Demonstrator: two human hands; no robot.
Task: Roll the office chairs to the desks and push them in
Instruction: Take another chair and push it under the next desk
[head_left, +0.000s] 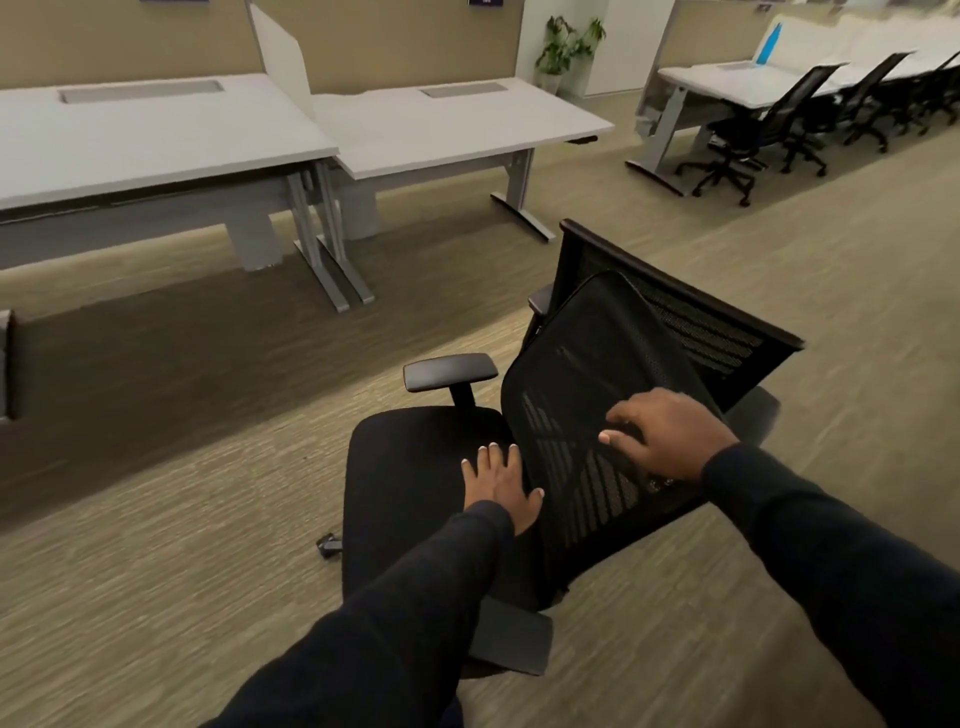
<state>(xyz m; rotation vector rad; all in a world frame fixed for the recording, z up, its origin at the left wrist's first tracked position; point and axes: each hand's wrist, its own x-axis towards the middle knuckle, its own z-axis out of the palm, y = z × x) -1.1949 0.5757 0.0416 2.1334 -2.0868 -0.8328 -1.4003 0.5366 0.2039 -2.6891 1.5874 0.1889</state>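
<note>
A black office chair (415, 467) with a mesh backrest stands on the carpet right in front of me, its seat facing left. My right hand (670, 436) lies over the top edge of the backrest, fingers curled on the frame. My left hand (501, 480) rests flat at the back of the seat, fingers spread, beside the backrest. A second black chair (691, 322) stands just behind the first one, mostly hidden. Two white desks, one at the left (156, 140) and one to its right (457, 124), stand beyond the chairs with no chairs at them.
A white divider panel (283, 57) rises between the two desks. Grey desk legs (332, 249) reach onto the carpet. At the far right, a row of black chairs (769, 124) sits along another white desk (727, 78). A potted plant (563, 47) stands by the back wall.
</note>
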